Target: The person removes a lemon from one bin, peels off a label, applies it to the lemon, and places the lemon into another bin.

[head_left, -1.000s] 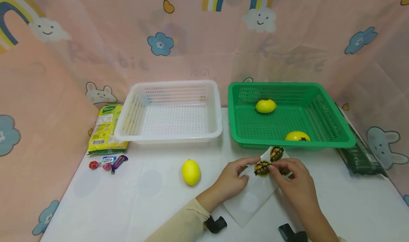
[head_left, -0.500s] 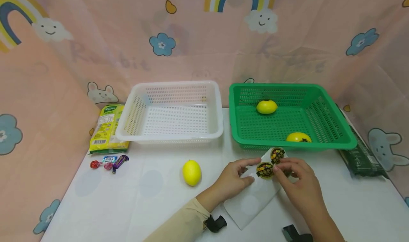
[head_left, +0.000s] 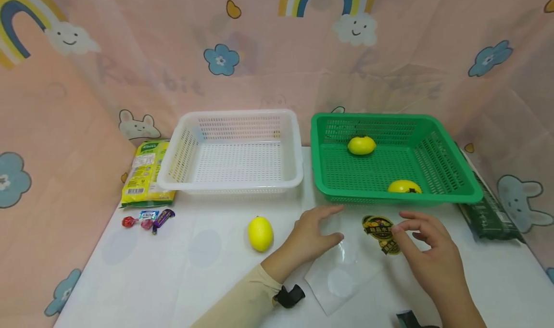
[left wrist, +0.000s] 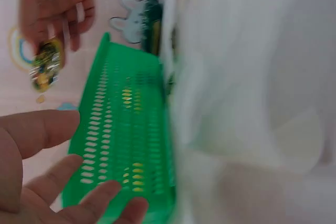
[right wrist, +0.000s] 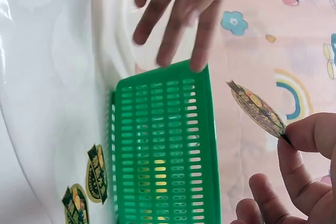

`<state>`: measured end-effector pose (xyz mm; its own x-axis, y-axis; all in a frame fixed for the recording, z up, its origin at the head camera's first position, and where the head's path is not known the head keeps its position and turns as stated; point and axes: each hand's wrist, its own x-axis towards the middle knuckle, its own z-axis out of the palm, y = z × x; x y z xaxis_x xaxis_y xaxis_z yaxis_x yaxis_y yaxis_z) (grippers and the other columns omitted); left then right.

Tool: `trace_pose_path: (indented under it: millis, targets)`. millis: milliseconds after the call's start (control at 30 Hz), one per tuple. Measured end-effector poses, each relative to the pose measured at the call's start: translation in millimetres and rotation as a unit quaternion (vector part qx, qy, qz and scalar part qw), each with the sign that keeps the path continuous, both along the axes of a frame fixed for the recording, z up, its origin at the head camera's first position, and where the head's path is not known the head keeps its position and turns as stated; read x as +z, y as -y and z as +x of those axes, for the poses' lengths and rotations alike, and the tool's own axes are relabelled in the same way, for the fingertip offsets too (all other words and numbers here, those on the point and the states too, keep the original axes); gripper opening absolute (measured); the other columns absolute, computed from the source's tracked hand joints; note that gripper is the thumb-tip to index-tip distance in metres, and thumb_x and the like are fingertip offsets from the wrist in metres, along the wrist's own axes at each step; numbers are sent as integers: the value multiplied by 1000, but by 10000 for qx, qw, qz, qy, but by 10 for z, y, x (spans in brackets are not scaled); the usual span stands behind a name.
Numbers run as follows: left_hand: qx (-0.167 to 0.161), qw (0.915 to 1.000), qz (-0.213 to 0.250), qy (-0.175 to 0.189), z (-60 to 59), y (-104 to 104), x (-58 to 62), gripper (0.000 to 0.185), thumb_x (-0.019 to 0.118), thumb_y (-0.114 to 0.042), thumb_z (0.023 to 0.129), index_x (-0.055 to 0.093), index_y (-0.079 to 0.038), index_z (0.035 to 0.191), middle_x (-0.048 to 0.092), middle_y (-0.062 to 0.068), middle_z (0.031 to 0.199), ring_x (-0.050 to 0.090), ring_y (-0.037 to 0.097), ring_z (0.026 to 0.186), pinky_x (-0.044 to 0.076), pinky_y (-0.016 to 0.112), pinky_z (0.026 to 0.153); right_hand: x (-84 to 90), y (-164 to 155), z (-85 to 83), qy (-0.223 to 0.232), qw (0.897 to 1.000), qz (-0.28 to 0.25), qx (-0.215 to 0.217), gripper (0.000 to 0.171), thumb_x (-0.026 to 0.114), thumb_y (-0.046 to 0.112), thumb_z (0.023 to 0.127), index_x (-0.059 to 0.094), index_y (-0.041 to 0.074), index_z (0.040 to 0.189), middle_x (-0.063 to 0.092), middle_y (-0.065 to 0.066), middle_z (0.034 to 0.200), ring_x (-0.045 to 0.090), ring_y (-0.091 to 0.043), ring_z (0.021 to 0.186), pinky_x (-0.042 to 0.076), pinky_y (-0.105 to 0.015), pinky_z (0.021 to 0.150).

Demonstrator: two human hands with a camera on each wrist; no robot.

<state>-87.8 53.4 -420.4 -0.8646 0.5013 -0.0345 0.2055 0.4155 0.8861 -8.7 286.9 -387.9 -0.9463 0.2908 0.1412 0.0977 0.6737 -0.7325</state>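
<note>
Between thumb and index finger, my right hand (head_left: 433, 256) pinches a black-and-gold oval fruit sticker (right wrist: 258, 109) by one end, raised in the air. My left hand (head_left: 309, 234) is spread with nothing in it, over the upper left of a clear sticker sheet (head_left: 342, 282) on the table. More stickers (right wrist: 97, 174) of the same kind remain on the sheet, partly overlapped by the held one in the head view. A lemon (head_left: 260, 233) without a visible sticker lies left of my left hand. Two more lemons (head_left: 361, 145) sit in the green basket (head_left: 396, 196), each showing a dark mark.
A white basket (head_left: 233, 186) stands at the back, left of the green one. Beside it lean a yellow packet (head_left: 144, 174) and several wrapped candies (head_left: 162, 219). A dark green packet (head_left: 491, 217) lies right of the green basket. Patterned pink cloth (head_left: 259, 54) hangs behind.
The sticker between my right fingers has come off the sheet and moved up and right with that hand. My left hand has let go of the sheet, which now lies flatter.
</note>
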Motion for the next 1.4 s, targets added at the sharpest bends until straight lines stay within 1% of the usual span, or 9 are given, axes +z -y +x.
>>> trace_pose_path:
  millis: [267, 400, 533, 733, 1033, 1167, 1267, 1333, 1400]
  targets:
    - [897, 9926, -214, -789, 52, 515, 321, 50, 80, -19, 92, 70, -23, 140, 52, 5, 157, 40, 33, 145, 27, 60, 110, -17, -19, 22, -107, 9985, -541, 44, 16, 74, 16, 101, 72, 0, 97, 58, 9, 132, 45, 7, 122, 40, -2, 91]
    - [1512, 9810, -665, -1021, 96, 826, 322, 49, 84, -20, 89, 71, -20, 137, 51, 10, 157, 39, 37, 142, 26, 62, 107, -10, -4, 26, -99, 9984, -560, 75, 14, 74, 14, 101, 72, 1, 98, 58, 10, 131, 46, 7, 121, 41, -3, 92]
    - [1878, 9722, -1214, -692, 129, 1054, 247, 53, 87, -23, 87, 71, -19, 137, 50, 14, 156, 42, 42, 136, 36, 61, 104, -13, 20, 33, 82, 9984, -555, 109, 17, 74, 19, 102, 71, 2, 98, 57, 6, 134, 46, 7, 120, 41, -3, 92]
    - [1895, 9716, -1413, -99, 155, 1197, 126, 58, 90, -25, 85, 70, -21, 139, 52, 17, 150, 51, 45, 129, 50, 61, 96, -31, 73, 22, 205, 9982, -553, 115, 21, 75, 24, 102, 71, 4, 98, 57, 3, 136, 45, 6, 121, 41, -3, 92]
    - [1721, 9739, -1477, 43, 190, 1210, -68, 64, 91, -23, 85, 66, -21, 144, 59, 16, 134, 60, 36, 109, 53, 52, 87, -83, 108, 19, 342, 9977, -540, 245, 25, 72, 28, 104, 71, 3, 100, 55, 0, 140, 44, 5, 123, 39, -1, 91]
    - [1720, 9738, -1485, 88, 198, 1163, -104, 64, 88, -17, 87, 61, -17, 145, 58, 19, 133, 61, 36, 106, 54, 53, 86, -78, 135, -6, 422, 9973, -546, 264, 26, 71, 29, 105, 71, 4, 100, 56, -2, 141, 48, -5, 126, 40, -2, 91]
    - [1874, 9751, -1184, -97, 162, 1120, -77, 62, 85, -11, 89, 59, -13, 146, 57, 21, 135, 61, 37, 109, 54, 55, 90, -16, 196, -67, 528, 9964, -579, 313, 30, 68, 35, 106, 70, 5, 101, 55, -4, 144, 50, -22, 133, 40, -2, 89]
    - [2015, 9776, -592, -128, 122, 1082, -23, 62, 83, -6, 90, 58, -13, 147, 57, 20, 137, 62, 35, 108, 56, 52, 91, 63, 261, -126, 566, 9947, -758, 403, 34, 66, 37, 106, 69, 4, 103, 54, -5, 147, 49, -32, 137, 40, -2, 88]
    - [2047, 9783, 306, 22, 80, 1026, 45, 64, 80, -1, 92, 56, -15, 149, 55, 15, 142, 63, 32, 107, 58, 47, 90, 168, 351, -187, 539, 9923, -988, 512, 36, 65, 38, 107, 69, 3, 105, 53, -5, 150, 46, -36, 141, 41, -4, 89]
